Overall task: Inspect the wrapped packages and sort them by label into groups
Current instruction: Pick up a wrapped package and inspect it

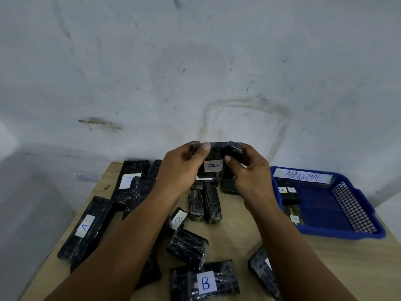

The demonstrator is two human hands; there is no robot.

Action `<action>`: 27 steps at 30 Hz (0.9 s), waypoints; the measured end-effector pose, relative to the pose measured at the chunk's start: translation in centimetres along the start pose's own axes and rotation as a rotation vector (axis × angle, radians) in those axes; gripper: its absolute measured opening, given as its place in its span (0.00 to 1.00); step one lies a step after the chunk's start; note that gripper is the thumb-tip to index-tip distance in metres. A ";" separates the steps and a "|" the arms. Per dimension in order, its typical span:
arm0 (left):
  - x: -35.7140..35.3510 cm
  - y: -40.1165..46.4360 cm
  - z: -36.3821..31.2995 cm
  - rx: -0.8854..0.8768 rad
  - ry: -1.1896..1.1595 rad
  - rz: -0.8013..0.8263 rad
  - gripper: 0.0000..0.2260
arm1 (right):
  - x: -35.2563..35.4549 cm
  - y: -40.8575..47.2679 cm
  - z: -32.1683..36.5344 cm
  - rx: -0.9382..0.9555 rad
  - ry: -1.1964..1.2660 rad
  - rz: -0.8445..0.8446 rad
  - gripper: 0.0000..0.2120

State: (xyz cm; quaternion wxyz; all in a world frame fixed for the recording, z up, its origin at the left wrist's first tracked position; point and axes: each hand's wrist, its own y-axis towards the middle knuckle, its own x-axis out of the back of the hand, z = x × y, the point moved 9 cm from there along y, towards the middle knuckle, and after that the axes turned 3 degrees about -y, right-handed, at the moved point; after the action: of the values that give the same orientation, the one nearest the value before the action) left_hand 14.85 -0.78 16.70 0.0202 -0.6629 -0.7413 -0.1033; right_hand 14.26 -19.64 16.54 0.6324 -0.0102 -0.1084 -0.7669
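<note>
Both hands hold up one black wrapped package with a white label "A" facing me, above the far middle of the wooden table. My left hand grips its left end, and my right hand grips its right end. Several more black wrapped packages lie below: a long one labelled "A" at the left, one labelled "B" at the near edge, a small "B" one in the middle, and two unlabelled-looking ones under the hands.
A blue plastic basket with an "ABNORMAL" label stands at the right and holds a few wrapped packages marked "A". A grey wall rises right behind the table. A faint "ROUTE" label is on the wall at the left.
</note>
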 end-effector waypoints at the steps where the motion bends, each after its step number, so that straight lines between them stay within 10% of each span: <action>1: 0.0 0.0 0.0 0.022 0.003 -0.008 0.10 | -0.1 -0.1 -0.1 0.005 -0.028 -0.004 0.12; 8: -0.4 -0.1 0.6 0.003 0.010 -0.043 0.10 | -1.4 -0.9 -0.4 -0.092 -0.108 0.066 0.31; 22: -0.5 -0.3 2.2 -0.023 0.041 -0.018 0.24 | -0.2 -0.9 -2.7 -0.346 0.186 0.009 0.10; 27: -0.2 -0.1 4.4 0.194 -0.009 -0.029 0.23 | -0.6 -1.5 -3.4 -0.375 0.142 0.060 0.28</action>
State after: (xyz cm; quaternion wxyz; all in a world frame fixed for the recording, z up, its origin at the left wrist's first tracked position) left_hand 15.27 -0.20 12.31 0.0796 -0.6476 -0.7573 -0.0282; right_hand 13.33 -19.42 12.86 0.6480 -0.0769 0.0817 -0.7533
